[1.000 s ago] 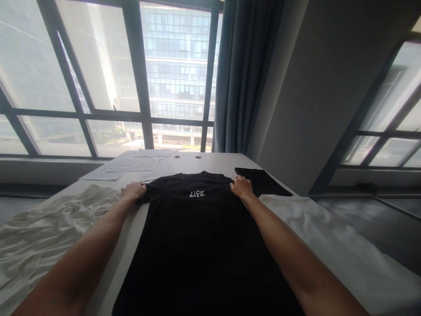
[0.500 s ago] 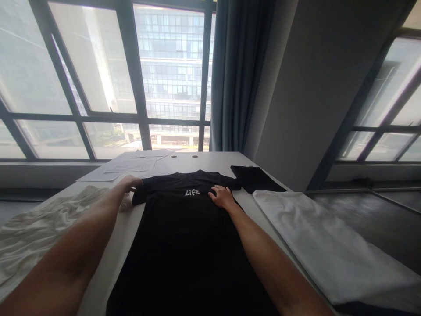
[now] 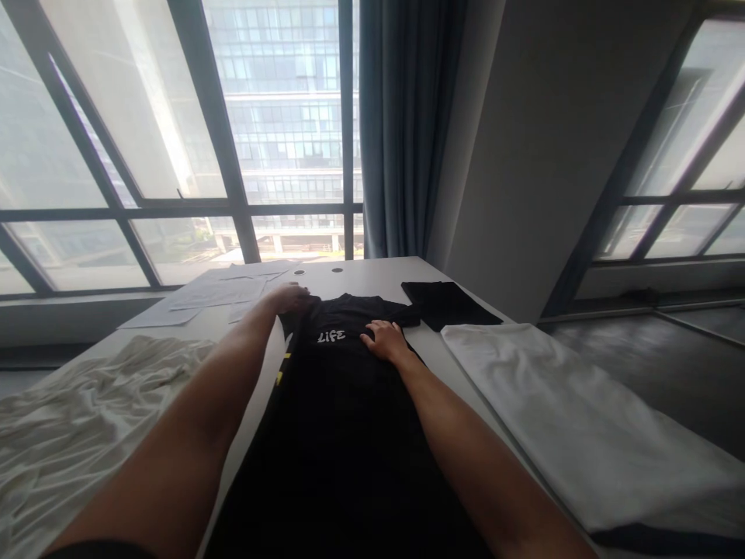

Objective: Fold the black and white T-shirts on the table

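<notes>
A black T-shirt with small white lettering near the collar lies lengthwise on the white table, its collar at the far end. My left hand is closed on the shirt's left sleeve and lifts it inward, so that side is turned up and yellow marks show along the raised edge. My right hand rests flat on the upper right of the shirt, beside the lettering, fingers spread.
A crumpled off-white cloth lies on the left. White sheets are at the back left. Folded black fabric sits at the back right, and a white garment lies along the right edge. Windows and a blue curtain stand behind.
My left hand has moved right and inward with the left sleeve, turning up that side of the shirt and exposing yellow marks. My right hand stays on the shirt. The view has shifted slightly.
</notes>
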`<state>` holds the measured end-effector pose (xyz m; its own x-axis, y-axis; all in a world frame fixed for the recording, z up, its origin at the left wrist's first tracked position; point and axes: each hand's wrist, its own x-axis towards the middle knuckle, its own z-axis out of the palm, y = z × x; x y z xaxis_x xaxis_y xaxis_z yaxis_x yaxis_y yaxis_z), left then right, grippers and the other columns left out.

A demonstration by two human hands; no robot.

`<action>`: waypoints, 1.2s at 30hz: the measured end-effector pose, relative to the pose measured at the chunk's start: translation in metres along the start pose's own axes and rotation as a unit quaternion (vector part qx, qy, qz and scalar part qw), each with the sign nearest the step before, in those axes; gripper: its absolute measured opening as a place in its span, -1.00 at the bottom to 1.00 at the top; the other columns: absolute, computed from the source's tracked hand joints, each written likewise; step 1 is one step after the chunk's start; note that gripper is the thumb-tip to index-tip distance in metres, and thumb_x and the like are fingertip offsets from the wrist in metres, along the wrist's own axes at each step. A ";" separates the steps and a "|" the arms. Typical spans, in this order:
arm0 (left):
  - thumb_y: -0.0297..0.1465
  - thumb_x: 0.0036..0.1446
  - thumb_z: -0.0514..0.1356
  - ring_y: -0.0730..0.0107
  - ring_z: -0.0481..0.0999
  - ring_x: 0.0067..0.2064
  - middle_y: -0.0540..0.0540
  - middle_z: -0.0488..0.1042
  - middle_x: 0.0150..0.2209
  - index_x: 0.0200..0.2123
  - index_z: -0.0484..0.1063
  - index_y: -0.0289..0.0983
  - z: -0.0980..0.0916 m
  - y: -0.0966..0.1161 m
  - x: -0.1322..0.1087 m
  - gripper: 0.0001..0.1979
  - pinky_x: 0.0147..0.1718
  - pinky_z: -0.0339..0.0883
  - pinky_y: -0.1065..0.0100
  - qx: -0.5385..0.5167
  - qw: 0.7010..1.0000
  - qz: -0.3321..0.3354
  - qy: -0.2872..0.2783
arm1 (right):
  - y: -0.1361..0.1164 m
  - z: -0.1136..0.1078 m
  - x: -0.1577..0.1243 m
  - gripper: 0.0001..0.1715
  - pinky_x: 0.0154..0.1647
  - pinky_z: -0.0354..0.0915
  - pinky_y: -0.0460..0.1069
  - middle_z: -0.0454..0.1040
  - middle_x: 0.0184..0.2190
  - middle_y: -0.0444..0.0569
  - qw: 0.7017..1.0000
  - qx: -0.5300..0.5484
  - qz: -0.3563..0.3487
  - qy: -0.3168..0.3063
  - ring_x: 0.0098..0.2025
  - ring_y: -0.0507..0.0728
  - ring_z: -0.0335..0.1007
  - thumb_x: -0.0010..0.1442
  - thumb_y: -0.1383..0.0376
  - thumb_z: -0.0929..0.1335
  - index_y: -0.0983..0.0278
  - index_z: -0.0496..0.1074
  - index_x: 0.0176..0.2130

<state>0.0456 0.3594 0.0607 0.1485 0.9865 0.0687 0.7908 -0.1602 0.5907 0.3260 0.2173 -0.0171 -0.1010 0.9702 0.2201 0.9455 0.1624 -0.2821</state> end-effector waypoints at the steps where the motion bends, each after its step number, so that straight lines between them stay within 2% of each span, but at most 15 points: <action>1: -0.26 0.27 0.15 0.23 0.65 -0.20 -0.21 0.60 -0.08 0.22 0.30 -0.29 0.013 0.004 0.000 -0.51 -0.20 0.51 0.29 -0.026 1.000 0.007 -0.010 | 0.000 0.000 0.000 -0.45 0.37 -0.13 0.22 0.28 0.30 0.08 1.000 -0.001 0.000 -0.001 0.35 0.24 0.09 0.35 0.03 0.24 0.21 0.38 0.20; 3: -0.29 0.28 0.15 0.25 0.65 -0.18 -0.26 0.56 0.01 0.30 0.19 -0.31 0.032 0.006 -0.004 -0.44 -0.19 0.50 0.31 -0.056 0.998 0.018 -0.014 | 0.001 0.000 0.000 -0.45 0.37 -0.13 0.22 0.27 0.30 0.08 1.000 -0.001 0.000 -0.002 0.35 0.25 0.09 0.35 0.03 0.24 0.21 0.38 0.20; 5: -0.30 0.23 0.21 0.22 0.65 -0.16 -0.30 0.53 0.07 0.31 0.19 -0.32 0.042 0.002 -0.010 -0.38 -0.16 0.50 0.29 -0.061 0.998 0.025 -0.002 | 0.001 0.000 0.000 -0.45 0.37 -0.12 0.22 0.27 0.30 0.08 1.000 0.000 0.000 -0.003 0.35 0.25 0.09 0.35 0.03 0.24 0.21 0.38 0.20; 9: -0.29 0.07 0.31 0.03 0.55 0.06 -0.25 0.55 0.05 0.05 0.52 -0.30 0.041 -0.014 -0.026 -0.54 0.07 0.38 0.23 -0.009 0.999 0.032 0.026 | 0.001 0.000 0.001 -0.46 0.37 -0.11 0.22 0.28 0.30 0.07 1.000 0.003 0.000 0.001 0.34 0.24 0.10 0.34 0.03 0.25 0.20 0.39 0.19; 11: -0.21 0.00 0.35 -0.13 0.43 0.18 -0.25 0.54 0.08 -0.04 0.58 -0.27 0.043 -0.022 -0.034 -0.56 0.17 0.26 0.14 0.036 0.999 0.032 0.025 | 0.000 0.001 0.002 -0.46 0.37 -0.11 0.23 0.29 0.29 0.07 1.000 0.001 0.001 0.001 0.33 0.25 0.11 0.34 0.03 0.25 0.21 0.39 0.19; 13: -0.09 -0.01 0.34 -0.19 0.33 0.26 -0.26 0.45 0.18 0.05 0.54 -0.23 0.048 -0.028 -0.041 -0.43 0.21 0.19 0.07 0.099 0.994 0.040 0.004 | 0.001 0.002 0.002 -0.46 0.36 -0.10 0.23 0.29 0.29 0.08 1.000 -0.001 0.001 0.001 0.33 0.25 0.12 0.34 0.03 0.24 0.20 0.40 0.19; 15: 0.02 0.05 0.26 -0.13 0.21 0.33 -0.26 0.31 0.29 0.18 0.43 -0.21 0.054 -0.034 -0.046 -0.32 0.25 0.12 0.08 0.157 0.986 0.056 -0.028 | 0.001 0.003 0.002 -0.46 0.36 -0.10 0.22 0.29 0.29 0.08 1.000 0.000 0.001 0.003 0.33 0.25 0.11 0.34 0.03 0.24 0.20 0.40 0.18; 19: 0.12 0.18 0.06 -0.03 -0.04 0.44 -0.22 0.03 0.42 0.33 0.22 -0.14 0.058 -0.045 -0.051 -0.24 0.32 -0.08 -0.03 0.198 0.975 0.072 -0.067 | 0.002 0.004 0.002 -0.46 0.35 -0.09 0.22 0.29 0.29 0.06 1.000 0.004 -0.001 0.007 0.33 0.25 0.11 0.34 0.03 0.25 0.21 0.40 0.18; 21: 0.17 0.17 0.04 -0.07 -0.14 0.45 -0.19 -0.05 0.45 0.36 0.16 -0.10 0.056 -0.049 -0.053 -0.20 0.32 -0.17 -0.14 0.210 0.973 0.083 -0.054 | 0.001 0.003 0.002 -0.47 0.34 -0.07 0.19 0.30 0.28 0.06 1.000 0.002 -0.001 0.007 0.31 0.25 0.13 0.34 0.03 0.25 0.20 0.41 0.17; 23: 0.19 0.17 0.00 -0.14 -0.18 0.45 -0.21 -0.07 0.45 0.38 0.13 -0.11 0.054 -0.052 -0.055 -0.17 0.31 -0.19 -0.22 0.213 0.975 0.068 -0.004 | 0.000 0.000 0.002 -0.49 0.30 -0.01 0.16 0.35 0.23 0.07 1.000 -0.002 0.006 0.022 0.27 0.25 0.19 0.34 0.03 0.23 0.20 0.44 0.13; 25: 0.19 0.22 -0.09 -0.21 -0.16 0.44 -0.25 -0.06 0.44 0.38 0.13 -0.15 0.051 -0.054 -0.056 -0.18 0.28 -0.17 -0.30 0.213 0.977 0.019 0.029 | 0.001 -0.005 0.001 -0.49 0.25 0.03 0.15 0.41 0.16 0.10 0.997 -0.010 0.035 0.067 0.21 0.27 0.23 0.37 0.04 0.20 0.23 0.48 0.08; 27: 0.17 0.24 -0.15 -0.24 -0.12 0.43 -0.27 -0.09 0.45 0.39 0.12 -0.18 0.049 -0.055 -0.055 -0.18 0.25 -0.18 -0.36 0.219 0.975 -0.020 0.014 | 0.004 -0.011 0.000 -0.49 0.23 0.03 0.17 0.43 0.11 0.15 0.988 -0.022 0.083 0.125 0.17 0.30 0.24 0.38 0.08 0.16 0.27 0.51 0.03; 31: 0.22 0.18 -0.09 -0.25 -0.15 0.43 -0.26 -0.15 0.46 0.40 0.09 -0.19 0.042 -0.055 -0.050 -0.11 0.26 -0.30 -0.37 0.242 0.970 -0.013 -0.029 | 0.019 -0.019 -0.003 -0.50 0.19 0.06 0.22 0.37 0.13 0.23 0.964 -0.034 0.195 0.179 0.17 0.37 0.22 0.34 0.10 0.20 0.30 0.50 0.06; 33: 0.21 0.17 -0.06 -0.26 -0.17 0.44 -0.27 -0.14 0.45 0.39 0.11 -0.21 0.042 -0.051 -0.051 -0.12 0.28 -0.33 -0.35 0.252 0.968 -0.003 0.002 | 0.027 -0.021 -0.004 -0.45 0.16 0.09 0.26 0.36 0.12 0.30 0.951 -0.032 0.254 0.174 0.15 0.41 0.24 0.32 0.07 0.23 0.33 0.44 0.13; 36: 0.09 0.28 -0.11 -0.19 -0.08 0.43 -0.28 -0.01 0.43 0.36 0.18 -0.24 0.049 -0.039 -0.059 -0.25 0.29 -0.25 -0.29 0.247 0.965 0.011 0.091 | 0.036 -0.021 -0.003 -0.34 0.14 0.11 0.28 0.34 0.11 0.38 0.938 -0.023 0.309 0.153 0.15 0.45 0.25 0.30 0.03 0.25 0.37 0.33 0.22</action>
<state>0.0354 0.3056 -0.0056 0.0968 0.9650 0.2436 0.9820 -0.1325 0.1347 0.3670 0.2162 -0.0086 0.5586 0.7777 0.2882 0.8071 -0.4296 -0.4050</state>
